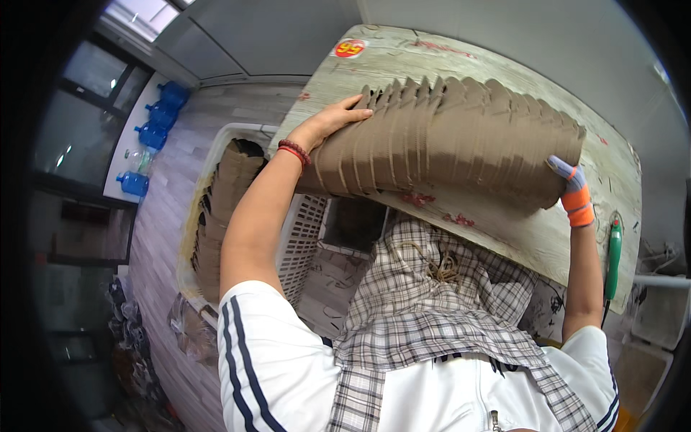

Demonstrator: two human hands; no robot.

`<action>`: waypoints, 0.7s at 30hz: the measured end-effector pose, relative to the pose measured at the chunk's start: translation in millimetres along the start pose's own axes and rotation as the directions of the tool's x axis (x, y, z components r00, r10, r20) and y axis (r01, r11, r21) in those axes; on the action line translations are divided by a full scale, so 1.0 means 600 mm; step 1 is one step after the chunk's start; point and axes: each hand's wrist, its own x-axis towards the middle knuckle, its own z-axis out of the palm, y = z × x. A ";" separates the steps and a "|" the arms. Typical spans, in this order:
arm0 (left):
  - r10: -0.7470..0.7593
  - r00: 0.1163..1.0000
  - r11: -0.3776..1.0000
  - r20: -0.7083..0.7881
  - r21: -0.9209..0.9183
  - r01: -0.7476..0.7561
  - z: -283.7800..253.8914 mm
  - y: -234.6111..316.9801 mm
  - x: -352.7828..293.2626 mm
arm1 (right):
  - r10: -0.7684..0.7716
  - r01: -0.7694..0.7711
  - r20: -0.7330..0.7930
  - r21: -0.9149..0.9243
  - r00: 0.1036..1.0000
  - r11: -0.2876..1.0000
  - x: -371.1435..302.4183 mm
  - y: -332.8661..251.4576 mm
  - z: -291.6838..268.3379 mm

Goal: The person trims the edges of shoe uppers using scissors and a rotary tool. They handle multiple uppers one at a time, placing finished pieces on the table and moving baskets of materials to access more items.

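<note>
A long nested row of brown, curved, stitched pieces (446, 137), which look like shoe uppers, spans the front of the table (399, 54). My left hand (327, 126) is bare, with red bracelets on the wrist. It grips the row's left end, which reaches past the table's edge; fingers lie over the top and the underside is hidden. Around the right end closes my right hand (572, 193), in a grey and orange glove, its fingertips partly hidden behind the pieces. Between them, the hands hold the row together.
Left of the table, a white basket (224, 137) holds more brown pieces (229, 198). Beside it is a perforated white basket wall (299, 241). A green-handled tool (614, 252) with a cord lies at the table's right edge. Several blue water bottles (162, 108) stand far left.
</note>
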 end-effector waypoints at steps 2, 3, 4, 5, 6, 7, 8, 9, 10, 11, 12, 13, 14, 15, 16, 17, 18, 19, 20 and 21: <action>0.050 0.998 0.999 -0.049 0.018 -0.050 -0.002 0.011 -0.021 | 0.001 -0.001 -0.003 -0.014 1.000 1.000 -0.002 0.019 -0.036; 0.076 0.983 0.990 -0.169 -0.105 -0.095 -0.010 0.013 -0.051 | -0.011 0.011 -0.001 -0.020 1.000 1.000 -0.009 0.023 -0.044; 0.158 0.913 0.971 -0.377 -0.110 -0.213 -0.040 -0.019 -0.062 | -0.031 0.031 0.008 -0.026 0.999 0.999 -0.011 0.020 -0.045; 0.224 0.796 0.941 -0.562 -0.087 -0.326 -0.073 -0.076 -0.065 | -0.051 0.052 0.005 -0.041 0.999 0.998 -0.005 0.028 -0.052; 0.145 0.701 0.924 -0.699 -0.157 -0.348 -0.108 -0.165 -0.085 | -0.049 0.050 0.019 -0.020 0.999 0.999 0.001 0.031 -0.054; 0.053 0.591 0.898 -0.805 -0.220 -0.381 -0.119 -0.233 -0.116 | -0.048 0.048 0.027 0.001 0.998 0.999 0.008 0.035 -0.055; -0.074 0.583 0.854 -0.809 -0.354 -0.382 -0.085 -0.252 -0.156 | -0.045 0.044 0.014 0.020 0.999 0.999 0.005 0.039 -0.061; -0.191 0.640 0.784 -0.744 -0.508 -0.356 -0.056 -0.267 -0.189 | -0.081 0.082 -0.021 0.005 0.996 0.997 -0.003 0.037 -0.056; -0.294 0.695 0.692 -0.656 -0.648 -0.319 -0.034 -0.273 -0.202 | -0.127 0.126 -0.013 -0.033 0.992 0.991 -0.007 0.040 -0.063; -0.291 0.746 0.652 -0.600 -0.694 -0.304 -0.015 -0.265 -0.210 | -0.167 0.168 0.012 -0.077 0.986 0.983 -0.005 0.038 -0.061; -0.282 0.793 0.613 -0.540 -0.738 -0.284 0.001 -0.253 -0.208 | -0.070 0.070 0.004 -0.018 0.998 0.997 -0.001 0.031 -0.063; -0.112 0.832 0.499 -0.544 -0.755 -0.426 0.010 -0.256 -0.190 | 0.028 -0.028 0.012 0.039 1.000 0.999 0.006 0.017 -0.052; -0.043 0.850 0.577 -0.525 -0.708 -0.408 0.005 -0.245 -0.178 | 0.019 -0.019 0.024 -0.005 1.000 1.000 0.002 0.006 -0.040; 0.024 0.866 0.651 -0.499 -0.650 -0.393 -0.005 -0.233 -0.168 | 0.011 -0.010 0.036 -0.047 0.999 0.999 -0.003 -0.001 -0.031; 0.093 0.880 0.716 -0.466 -0.583 -0.384 -0.015 -0.210 -0.159 | -0.001 0.006 0.046 -0.090 0.999 0.996 -0.002 -0.011 -0.026; 0.119 0.922 0.723 -0.369 -0.604 -0.335 -0.024 -0.168 -0.158 | -0.014 0.019 0.056 -0.081 0.998 0.997 0.005 -0.009 -0.032; 0.142 0.946 0.755 -0.293 -0.586 -0.295 -0.037 -0.141 -0.152 | -0.039 0.048 0.093 -0.102 0.995 0.994 0.014 -0.015 -0.027; 0.161 0.964 0.782 -0.214 -0.568 -0.257 -0.050 -0.120 -0.140 | -0.060 0.077 0.130 -0.128 0.990 0.989 0.021 -0.025 -0.020; 0.169 0.976 0.810 -0.135 -0.546 -0.216 -0.061 -0.109 -0.131 | -0.074 0.100 0.171 -0.151 0.982 0.983 0.028 -0.031 -0.013; 0.164 0.981 0.785 -0.100 -0.590 -0.192 -0.064 -0.099 -0.121 | -0.067 0.103 0.190 -0.190 0.980 0.976 0.042 -0.027 -0.023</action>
